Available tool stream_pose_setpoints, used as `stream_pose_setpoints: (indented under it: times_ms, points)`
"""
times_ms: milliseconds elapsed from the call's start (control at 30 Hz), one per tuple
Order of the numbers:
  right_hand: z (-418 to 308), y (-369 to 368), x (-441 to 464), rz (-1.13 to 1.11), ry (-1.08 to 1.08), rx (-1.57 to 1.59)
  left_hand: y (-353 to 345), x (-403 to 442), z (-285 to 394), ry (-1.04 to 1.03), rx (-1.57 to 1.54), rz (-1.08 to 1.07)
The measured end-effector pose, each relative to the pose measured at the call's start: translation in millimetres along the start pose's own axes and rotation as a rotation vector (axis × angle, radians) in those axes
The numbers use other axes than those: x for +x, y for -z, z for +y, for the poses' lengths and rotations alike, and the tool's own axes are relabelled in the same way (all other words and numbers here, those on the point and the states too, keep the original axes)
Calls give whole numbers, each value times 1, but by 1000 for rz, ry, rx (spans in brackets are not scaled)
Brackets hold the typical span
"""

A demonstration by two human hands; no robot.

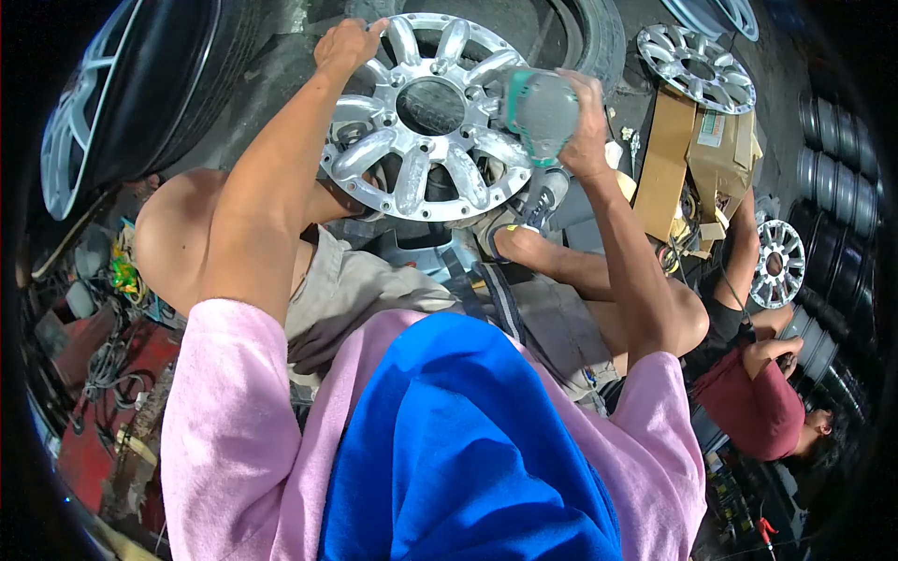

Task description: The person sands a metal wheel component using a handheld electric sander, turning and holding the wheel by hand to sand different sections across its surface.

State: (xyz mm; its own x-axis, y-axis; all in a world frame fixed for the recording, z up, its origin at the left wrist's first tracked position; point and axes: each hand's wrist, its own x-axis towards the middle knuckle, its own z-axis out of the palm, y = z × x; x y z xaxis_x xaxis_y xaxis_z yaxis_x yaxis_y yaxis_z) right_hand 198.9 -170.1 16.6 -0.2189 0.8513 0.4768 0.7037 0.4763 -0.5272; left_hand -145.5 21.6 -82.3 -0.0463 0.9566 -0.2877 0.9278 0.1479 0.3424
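Observation:
A silvery multi-spoke wheel face (pixel 412 182) with a round centre hole lies in front of me, above my legs. My left hand (pixel 349 45) holds its upper left rim, fingers bent over the edge. A green and grey power tool (pixel 546 114) rests against the wheel's right-hand spokes. Around the tool's right side is my right hand (pixel 585 126), closed on it. The tool's underside, where it meets the spoke, is hidden.
Cardboard boxes (pixel 666 164) stand at the right, with another wheel face (pixel 697 67) above them. A co-worker (pixel 753 402) sits at the far right near stacked dark rims (pixel 832 178). Large tyres (pixel 187 84) stand at upper left; cables (pixel 110 360) lie on a red surface.

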Motion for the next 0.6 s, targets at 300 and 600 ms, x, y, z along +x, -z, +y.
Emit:
stream_pose_setpoints:
  times_ms: [300, 600]
  points:
    - [11, 5, 9, -15, -53, -46, 7, -6, 2, -15, -12, -16]
    - [12, -2, 12, 13, -50, -35, 13, -9, 8, -14, -15, -42]
